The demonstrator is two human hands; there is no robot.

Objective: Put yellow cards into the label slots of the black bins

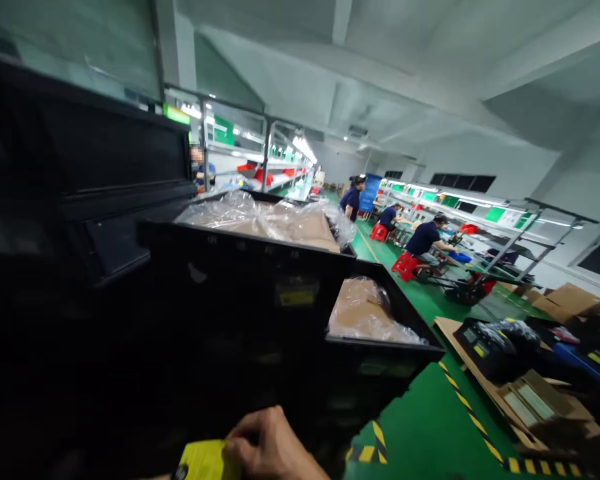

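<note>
one hand [273,443], side unclear, is pinching a yellow tag [206,461] beside black crates [260,287]; blurred view, so it is risking slipping.

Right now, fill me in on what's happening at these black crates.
One hand at the bottom edge of the view closes its grip on a yellow object; which hand it is cannot be told. In front stand stacked black crates lined with clear plastic bags over brown contents. To the right, flattened cardboard lies on the green floor. Farther back, people in dark shirts sit on red stools along the assembly benches.
</note>
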